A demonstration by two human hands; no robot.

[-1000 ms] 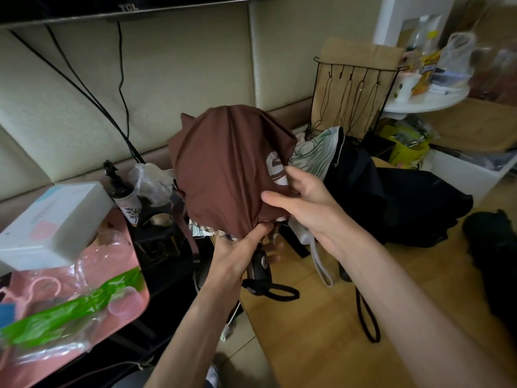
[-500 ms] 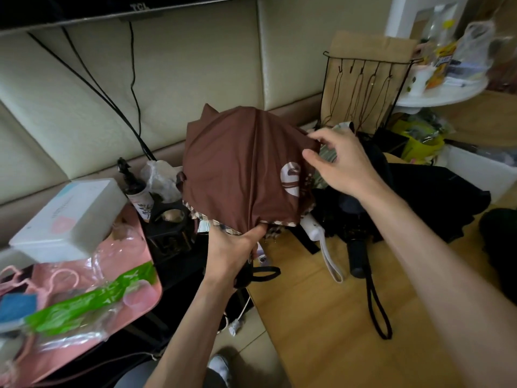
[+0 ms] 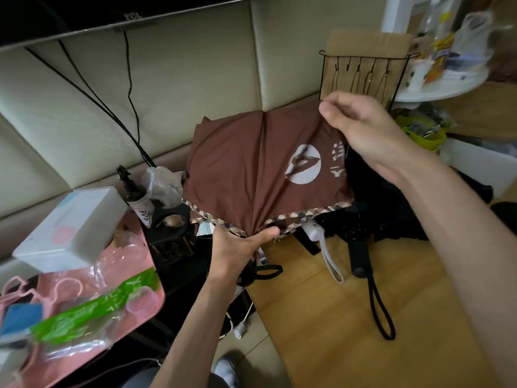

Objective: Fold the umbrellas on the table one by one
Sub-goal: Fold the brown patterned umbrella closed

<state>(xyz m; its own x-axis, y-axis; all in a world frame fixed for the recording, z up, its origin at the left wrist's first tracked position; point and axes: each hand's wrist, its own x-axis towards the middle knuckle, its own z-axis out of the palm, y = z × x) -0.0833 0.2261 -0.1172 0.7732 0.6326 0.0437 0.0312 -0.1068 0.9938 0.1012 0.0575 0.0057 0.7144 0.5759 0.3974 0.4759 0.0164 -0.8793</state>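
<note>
I hold a brown umbrella (image 3: 246, 169) with a white round logo and a patterned hem above the wooden table (image 3: 335, 331). My left hand (image 3: 237, 250) grips its gathered lower edge near the handle, whose black strap hangs below. My right hand (image 3: 361, 130) pinches the upper right edge of the brown canopy and holds it stretched out. A black umbrella (image 3: 361, 261) lies on the table behind, its handle and looped strap pointing toward me. Beside it lies a white umbrella handle (image 3: 319, 233) with a pale strap; its canopy is hidden.
A black wire rack (image 3: 361, 68) and a brown paper bag stand at the back right. A pink tray (image 3: 134, 303) with plastic bags and a white box (image 3: 72, 225) sits at the left. A pump bottle (image 3: 137, 197) and a black holder stand behind. Cables hang down the padded wall.
My right hand has risen from the canopy's lower side to its upper right edge and pulled the fabric outward, spreading a panel flat. The left hand has kept its grip at the hem.
</note>
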